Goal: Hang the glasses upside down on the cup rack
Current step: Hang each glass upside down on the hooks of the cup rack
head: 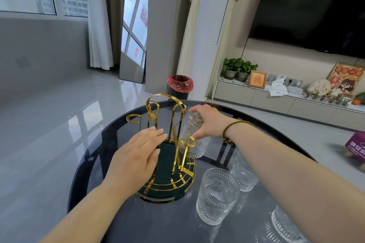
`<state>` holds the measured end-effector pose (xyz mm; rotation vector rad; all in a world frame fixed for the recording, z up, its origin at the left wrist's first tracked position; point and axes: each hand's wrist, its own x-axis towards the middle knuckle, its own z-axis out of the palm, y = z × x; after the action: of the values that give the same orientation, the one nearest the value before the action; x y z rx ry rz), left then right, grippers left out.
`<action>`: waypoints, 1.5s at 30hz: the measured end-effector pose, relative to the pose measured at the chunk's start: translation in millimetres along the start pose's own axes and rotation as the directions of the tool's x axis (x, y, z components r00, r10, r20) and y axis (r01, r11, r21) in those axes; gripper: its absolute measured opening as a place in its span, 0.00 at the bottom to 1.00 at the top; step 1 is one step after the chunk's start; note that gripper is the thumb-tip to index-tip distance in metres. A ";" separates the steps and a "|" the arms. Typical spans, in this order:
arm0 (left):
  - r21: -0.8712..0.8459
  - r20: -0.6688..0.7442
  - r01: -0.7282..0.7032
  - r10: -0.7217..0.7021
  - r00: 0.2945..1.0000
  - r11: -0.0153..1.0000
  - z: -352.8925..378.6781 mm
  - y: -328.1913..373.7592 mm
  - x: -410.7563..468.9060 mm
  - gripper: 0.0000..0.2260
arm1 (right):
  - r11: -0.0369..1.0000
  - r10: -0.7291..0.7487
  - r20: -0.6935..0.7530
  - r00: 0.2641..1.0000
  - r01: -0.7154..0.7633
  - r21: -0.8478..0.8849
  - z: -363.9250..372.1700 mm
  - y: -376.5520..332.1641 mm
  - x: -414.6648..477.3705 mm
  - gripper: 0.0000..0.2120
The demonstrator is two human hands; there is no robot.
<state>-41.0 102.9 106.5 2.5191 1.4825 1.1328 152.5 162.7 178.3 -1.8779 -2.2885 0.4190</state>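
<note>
So the gold cup rack (167, 148) sits on a round dark glass table (122, 221). Right hand (209, 120) is at about 2 o'clock from the rack, fingers curled round the base of a ribbed glass (194, 140) that's upside down over one of the rack's arms. Left hand (138, 156) is flat and spread, palm resting against the rack at 9 o'clock, not gripping anything. 3 more glasses (217, 195) stand on the table around 4 o'clock.

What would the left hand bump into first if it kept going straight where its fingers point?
Most likely the gold cup rack: the left hand points at its upright loops, fingertips already close or touching; depth is unclear.
</note>
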 end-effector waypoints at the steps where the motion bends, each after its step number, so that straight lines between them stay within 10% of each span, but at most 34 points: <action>1: 0.001 0.002 0.000 0.000 1.000 1.000 0.1 -0.5 -0.1 0.16 | 1.000 -0.001 0.003 1.000 0.001 0.000 0.9 0.3 0.6 0.37; 22: 0.079 0.033 0.011 -0.014 0.999 0.997 3.4 4.6 2.8 0.20 | 0.948 0.030 -0.195 0.980 0.034 0.318 6.2 35.4 -75.9 0.38; 32: 0.135 0.079 -0.176 0.167 0.983 0.975 15.9 64.9 -0.2 0.21 | 0.633 0.383 -0.336 0.861 0.020 0.774 116.7 58.0 -156.4 0.39; 45: 0.085 0.233 -0.110 0.087 0.969 0.990 28.1 60.2 8.7 0.17 | 0.692 0.518 -0.247 0.819 -0.232 0.684 172.7 38.6 -130.3 0.51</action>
<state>23.6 85.7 111.7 2.7058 1.4002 0.7620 165.0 21.7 10.1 -1.8245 -1.2290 0.6515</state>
